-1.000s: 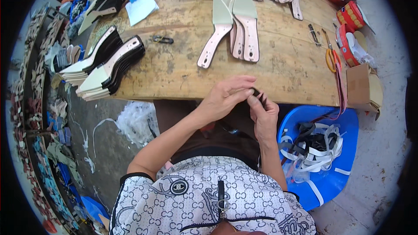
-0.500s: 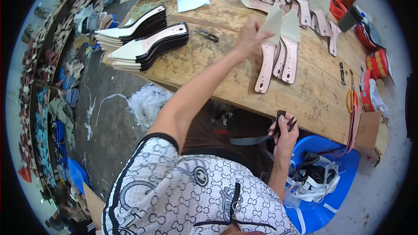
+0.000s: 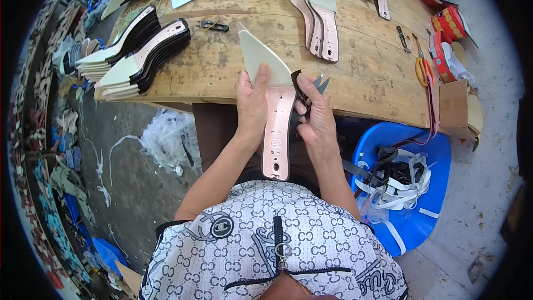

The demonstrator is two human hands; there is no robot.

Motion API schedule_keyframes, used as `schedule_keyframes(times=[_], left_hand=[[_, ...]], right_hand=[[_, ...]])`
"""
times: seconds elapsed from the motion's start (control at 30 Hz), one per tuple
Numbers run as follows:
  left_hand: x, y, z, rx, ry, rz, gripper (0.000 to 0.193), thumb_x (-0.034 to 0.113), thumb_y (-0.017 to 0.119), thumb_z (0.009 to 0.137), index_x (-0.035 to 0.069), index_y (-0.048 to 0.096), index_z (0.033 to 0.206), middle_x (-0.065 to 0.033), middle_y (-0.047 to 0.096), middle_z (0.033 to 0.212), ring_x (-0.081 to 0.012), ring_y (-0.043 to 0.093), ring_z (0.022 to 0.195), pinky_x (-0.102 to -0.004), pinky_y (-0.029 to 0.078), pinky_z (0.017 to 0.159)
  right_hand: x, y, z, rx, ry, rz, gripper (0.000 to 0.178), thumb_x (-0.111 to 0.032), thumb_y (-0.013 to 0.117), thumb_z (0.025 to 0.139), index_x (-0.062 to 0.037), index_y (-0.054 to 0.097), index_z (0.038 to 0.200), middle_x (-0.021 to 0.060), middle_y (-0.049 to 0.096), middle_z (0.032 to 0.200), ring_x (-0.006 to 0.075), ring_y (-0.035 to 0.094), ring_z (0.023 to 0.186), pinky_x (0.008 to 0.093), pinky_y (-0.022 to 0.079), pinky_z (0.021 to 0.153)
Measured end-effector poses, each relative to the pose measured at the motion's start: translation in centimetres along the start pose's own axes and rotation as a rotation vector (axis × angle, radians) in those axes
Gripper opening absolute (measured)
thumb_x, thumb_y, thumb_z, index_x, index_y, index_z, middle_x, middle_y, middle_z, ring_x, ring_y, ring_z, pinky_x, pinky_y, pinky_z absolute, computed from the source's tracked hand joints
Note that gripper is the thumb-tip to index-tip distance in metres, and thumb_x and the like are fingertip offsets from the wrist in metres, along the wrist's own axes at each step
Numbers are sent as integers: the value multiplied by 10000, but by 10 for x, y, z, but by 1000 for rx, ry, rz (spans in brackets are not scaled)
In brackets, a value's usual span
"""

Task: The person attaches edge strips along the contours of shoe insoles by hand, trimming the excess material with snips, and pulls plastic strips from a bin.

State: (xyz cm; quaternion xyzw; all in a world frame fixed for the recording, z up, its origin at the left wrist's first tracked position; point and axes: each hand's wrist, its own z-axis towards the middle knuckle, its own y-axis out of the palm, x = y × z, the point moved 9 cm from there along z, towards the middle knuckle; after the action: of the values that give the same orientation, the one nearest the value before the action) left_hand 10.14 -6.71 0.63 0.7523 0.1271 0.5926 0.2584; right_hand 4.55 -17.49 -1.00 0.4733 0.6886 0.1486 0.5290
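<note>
My left hand (image 3: 252, 100) grips a shoe insole (image 3: 277, 133) over my lap at the table's front edge. Its pointed cream toe part faces away from me, and the pink heel part with small holes hangs toward my body. The left thumb lies on the cream part. Against the insole's right edge, my right hand (image 3: 319, 114) is closed round small dark scissors (image 3: 322, 84), whose blade tips stick out beyond the fingers. A black strip (image 3: 296, 78) shows between that thumb and the insole. The scissors' handles are mostly hidden in the palm.
Two stacks of insoles (image 3: 161, 44) stand at the table's left, with a small cutter (image 3: 214, 26) near them. More loose insoles (image 3: 327, 22) lie farther back. Orange-handled scissors (image 3: 423, 69) rest at the right edge. A blue tub (image 3: 438, 189) of strips stands below.
My left hand has taken an insole from the loose group and brought it back to my lap. My right hand, still holding the scissors and strip, has come up beside it.
</note>
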Motion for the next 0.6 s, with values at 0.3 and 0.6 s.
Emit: schedule_keyframes(times=[0.3, 0.6], left_hand=[[-4, -2, 4, 34, 92, 165, 300, 307, 592, 936, 33, 488, 999, -31, 592, 872, -60, 562, 736, -226, 483, 629], [37, 45, 23, -355, 229, 710, 303, 194, 626, 903, -23, 511, 1081, -39, 581, 834, -81, 544, 735, -254, 468, 625]], right_hand=[[-7, -12, 4, 93, -120, -53, 104, -119, 698, 835, -48, 636, 881, -14, 573, 681, 34, 408, 461, 163, 297, 412], [-102, 42, -24, -176, -955, -1248, 86, -47, 578, 831, 25, 563, 786, 118, 472, 691, 215, 462, 581, 330, 364, 531]])
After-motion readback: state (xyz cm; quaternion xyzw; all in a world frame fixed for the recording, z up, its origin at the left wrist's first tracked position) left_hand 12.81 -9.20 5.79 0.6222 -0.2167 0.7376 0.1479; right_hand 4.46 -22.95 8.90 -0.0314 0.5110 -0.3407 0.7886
